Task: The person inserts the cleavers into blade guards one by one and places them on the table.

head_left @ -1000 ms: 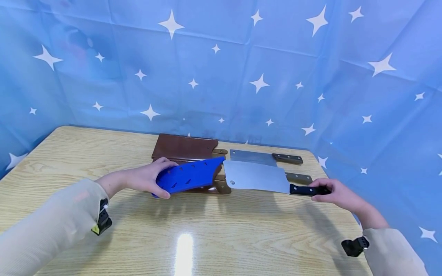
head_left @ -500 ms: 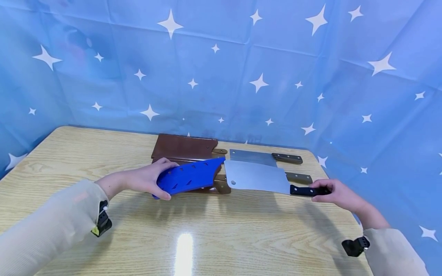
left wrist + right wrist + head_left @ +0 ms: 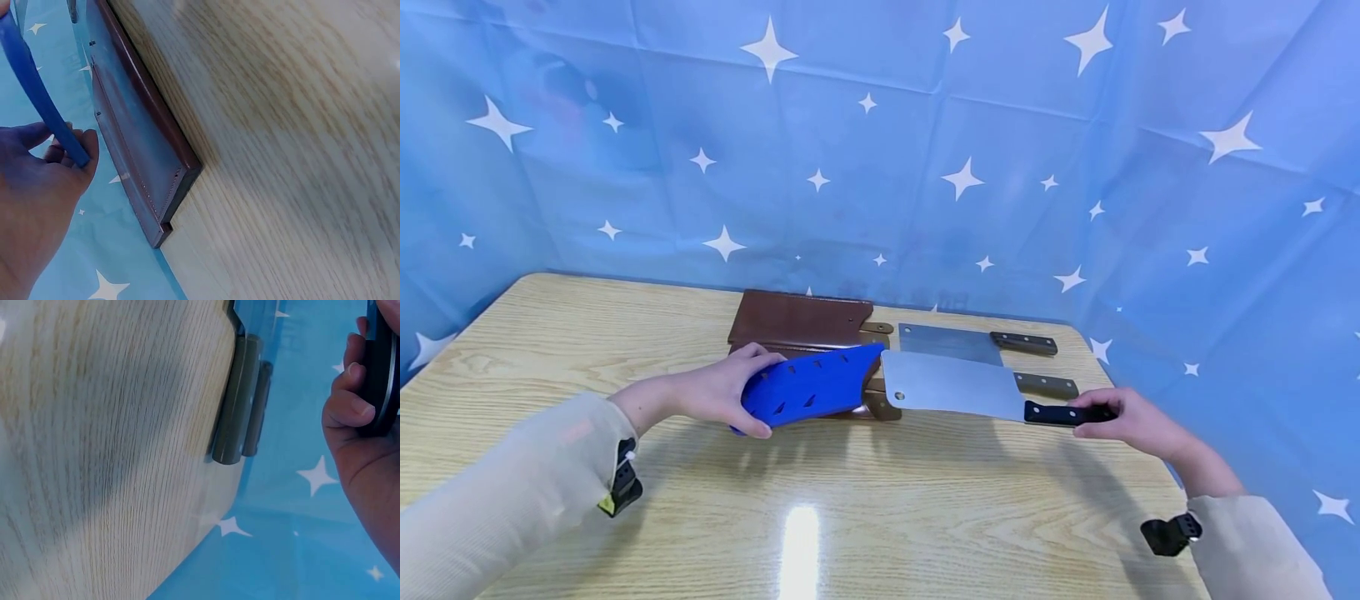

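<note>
— Left hand (image 3: 718, 392)?
— Gripping the wide end of a blue sheath (image 3: 808, 383), thumb below, fingers over the top edge. Sheath held just above the bench (image 3: 880, 517), open end facing right.
— Right hand (image 3: 1131, 421)?
— Curled round the black handle of a cleaver (image 3: 951, 385). Blade flat and level, its front edge at the sheath mouth; whether they touch, I cannot tell.
— Surroundings?
— Brown sheaths (image 3: 801, 321) behind the blue one. Two more cleavers (image 3: 970, 342) lie on the bench behind the held blade.

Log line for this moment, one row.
left hand grips blue sheath | right hand grips cleaver | blade tip at sheath mouth
</note>
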A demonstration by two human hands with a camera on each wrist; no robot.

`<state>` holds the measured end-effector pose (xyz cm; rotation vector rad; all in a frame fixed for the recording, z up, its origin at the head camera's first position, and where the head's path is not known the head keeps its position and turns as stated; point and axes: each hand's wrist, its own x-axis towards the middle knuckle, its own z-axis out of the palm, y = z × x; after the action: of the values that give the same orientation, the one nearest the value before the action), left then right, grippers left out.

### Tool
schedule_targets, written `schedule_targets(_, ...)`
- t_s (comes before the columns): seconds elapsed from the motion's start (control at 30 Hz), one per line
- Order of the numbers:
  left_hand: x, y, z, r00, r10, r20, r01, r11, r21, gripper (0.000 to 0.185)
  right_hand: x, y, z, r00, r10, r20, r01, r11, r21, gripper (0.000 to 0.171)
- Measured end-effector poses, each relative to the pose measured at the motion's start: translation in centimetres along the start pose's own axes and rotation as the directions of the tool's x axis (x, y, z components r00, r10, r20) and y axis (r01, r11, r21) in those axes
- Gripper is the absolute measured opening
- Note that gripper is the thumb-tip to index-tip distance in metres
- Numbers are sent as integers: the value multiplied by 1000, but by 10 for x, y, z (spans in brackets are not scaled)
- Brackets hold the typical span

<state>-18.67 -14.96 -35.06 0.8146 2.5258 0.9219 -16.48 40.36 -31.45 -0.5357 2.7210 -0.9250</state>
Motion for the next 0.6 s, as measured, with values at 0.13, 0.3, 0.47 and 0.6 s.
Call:
schedule_targets(0.13, 1, 0, 1, 1000, 5, -14, -5, 1000, 15, 92, 1, 0, 2, 1000, -30, 2, 30, 1000, 4, 23)
schedule_targets(0.3, 2, -2, 2, 999, 18, -36, -16, 998, 61, 93, 1, 0, 5, 999, -49, -9, 50, 999, 1, 20)
schedule_targets(0.47, 3, -3, 6, 999, 23, -44, -19, 996, 86, 96, 0, -2, 9, 998, -42, -35, 42, 999, 3, 19)
schedule_targets(0.6, 5, -3, 8, 999, 19, -39, -16, 998, 65, 97, 0, 0, 11, 997, -56, -49, 57, 998, 23, 17)
